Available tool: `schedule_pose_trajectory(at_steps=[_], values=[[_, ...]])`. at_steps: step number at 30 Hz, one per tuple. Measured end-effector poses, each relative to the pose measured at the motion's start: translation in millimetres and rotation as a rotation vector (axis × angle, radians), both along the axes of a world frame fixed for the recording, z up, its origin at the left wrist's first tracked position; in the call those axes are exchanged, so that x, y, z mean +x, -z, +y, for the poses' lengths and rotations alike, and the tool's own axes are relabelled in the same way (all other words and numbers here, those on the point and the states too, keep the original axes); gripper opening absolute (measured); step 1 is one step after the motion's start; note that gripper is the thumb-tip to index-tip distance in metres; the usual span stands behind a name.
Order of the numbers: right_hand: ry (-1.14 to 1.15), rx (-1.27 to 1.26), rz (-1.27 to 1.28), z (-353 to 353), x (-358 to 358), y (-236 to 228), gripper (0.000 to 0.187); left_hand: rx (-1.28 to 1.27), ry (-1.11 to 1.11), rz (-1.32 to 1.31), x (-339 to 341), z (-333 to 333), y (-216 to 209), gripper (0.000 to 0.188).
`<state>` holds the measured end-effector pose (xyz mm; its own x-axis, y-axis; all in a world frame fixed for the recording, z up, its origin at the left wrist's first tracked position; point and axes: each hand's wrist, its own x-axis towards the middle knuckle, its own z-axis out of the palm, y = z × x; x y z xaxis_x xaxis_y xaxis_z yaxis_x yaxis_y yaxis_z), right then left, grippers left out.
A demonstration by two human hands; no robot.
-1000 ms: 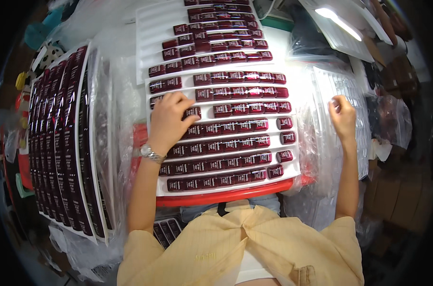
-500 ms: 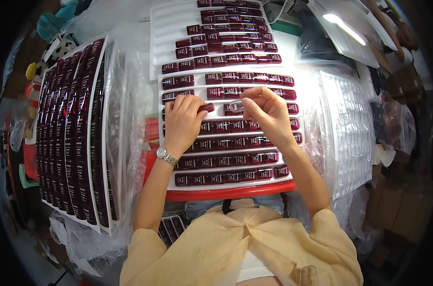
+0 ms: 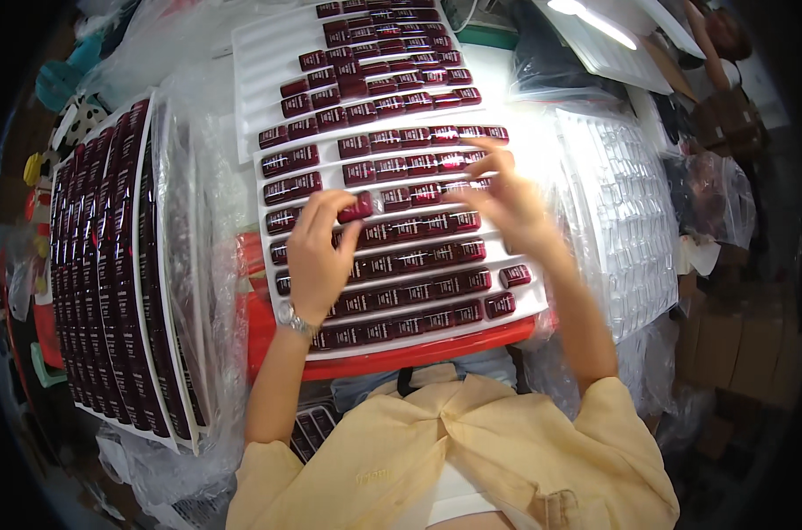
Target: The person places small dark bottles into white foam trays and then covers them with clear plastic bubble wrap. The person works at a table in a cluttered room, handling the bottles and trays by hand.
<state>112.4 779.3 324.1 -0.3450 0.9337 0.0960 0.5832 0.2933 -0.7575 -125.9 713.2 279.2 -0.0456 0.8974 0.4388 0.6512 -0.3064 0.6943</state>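
Nearest me, the left hand (image 3: pixel 323 253) is pinching a small dark-red container (image 3: pixel 355 208) between thumb and fingertips over the white tray (image 3: pixel 530 300). The container is lying just beyond the palm and to its right, its long axis running left to right, roughly along the row. A clear piece (image 3: pixel 377 204) is sitting at its right end; whether it is fitted on or only touching, I'm not making out. The left hand is also hiding parts of the rows of matching containers (image 3: pixel 423 262). The right hand (image 3: pixel 517 208) is hovering farther off to the right, so the left is the nearer; blur is smearing its fingers, and I cannot tell whether they're gripping anything. Beyond, the upper edge of my view is cutting off a second tray (image 3: pixel 259 62).
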Motion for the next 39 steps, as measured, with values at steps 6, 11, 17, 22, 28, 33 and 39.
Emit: schedule_pose_trajectory(at_steps=[6, 11, 17, 22, 28, 33, 39], values=[[0.296, 0.476, -0.815, 40.7, 181.8, -7.6, 0.039, -0.058, 0.132, 0.290, -4.4, 17.3, 18.3, 0.017], [0.284, 0.275, -0.690, 22.9, 194.9, 12.2, 0.024, -0.010, -0.008, 0.320, -34.3, 19.7, 4.3, 0.021], [0.246, 0.368, -0.735, 45.3, 204.3, 26.7, 0.013, -0.231, 0.080, 0.212, -70.9, 8.8, 7.3, 0.025], [0.369, 0.184, -0.440, 53.7, 232.1, 19.7, 0.019, -0.113, 0.033, 0.164, -69.3, 2.6, 9.9, 0.028], [0.241, 0.064, 0.206, 28.9, 77.5, -37.8, 0.019, -0.173, 0.151, -0.223, -30.5, -12.9, -15.7, 0.039], [-0.197, -0.231, 0.407, -29.9, -55.9, -33.7, 0.022, -0.182, 0.242, -0.564, -3.4, -23.6, -15.8, 0.039], [-0.348, -0.112, 0.048, -43.8, -71.9, -1.5, 0.034, -0.286, 0.061, -0.626, -21.1, -39.1, -0.4, 0.036]])
